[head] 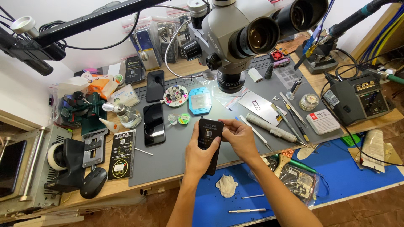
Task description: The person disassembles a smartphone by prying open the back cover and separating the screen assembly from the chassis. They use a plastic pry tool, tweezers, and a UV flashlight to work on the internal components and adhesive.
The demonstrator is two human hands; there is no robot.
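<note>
My left hand grips a black phone from its left side, holding it upright above the grey work mat. The phone's back faces me and carries a small square label. My right hand touches the phone's right upper edge with thumb and fingertips pinched against it. Both hands hover over the mat's front edge, below the microscope head.
Two dark phones lie on the mat at left, with round and blue jigs behind. Tweezers and a grey tool lie at right. A soldering station stands far right. A mouse and a crumpled wipe sit near the front.
</note>
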